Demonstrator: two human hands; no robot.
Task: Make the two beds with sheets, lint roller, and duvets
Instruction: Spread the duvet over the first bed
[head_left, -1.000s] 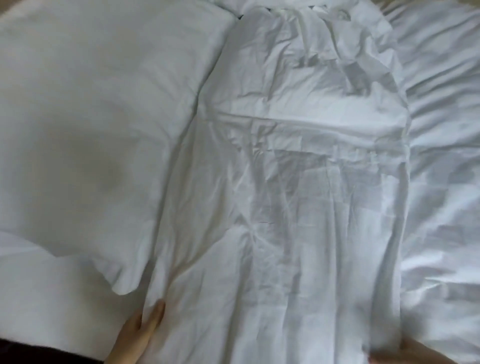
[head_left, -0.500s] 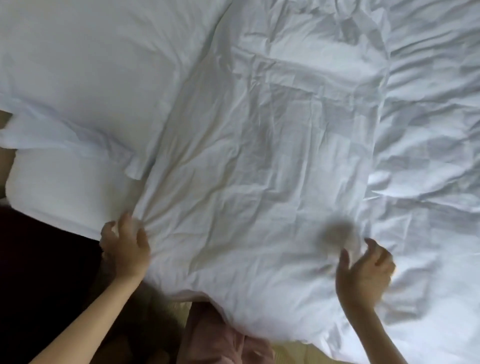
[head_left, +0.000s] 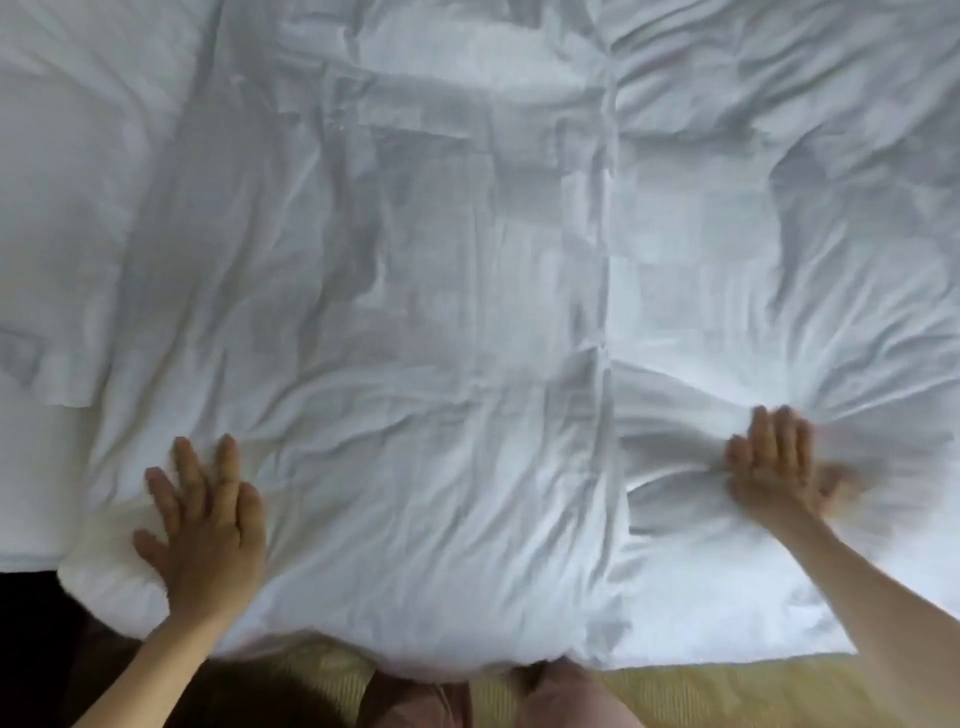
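A crumpled white duvet (head_left: 441, 364) lies spread over the bed and fills most of the head view, its near edge bulging toward me. My left hand (head_left: 208, 525) presses flat on the duvet's near left corner with fingers straight and spread. My right hand (head_left: 779, 467) lies flat on the white sheet at the right, fingers straight, blurred by motion, with creases fanning out from it. A long straight fold (head_left: 608, 260) runs away from me between the hands. A second white layer (head_left: 62, 260) lies at the far left.
A yellowish woven floor mat (head_left: 727, 696) shows below the bed's near edge. A dark area (head_left: 36, 649) sits at the lower left. Pink clothing on my legs (head_left: 561, 696) is at the bottom centre.
The view has moved closer over the bed. Both hands have gone from curled, gripping the fabric, to flat on it, and the right hand has slid to the right.
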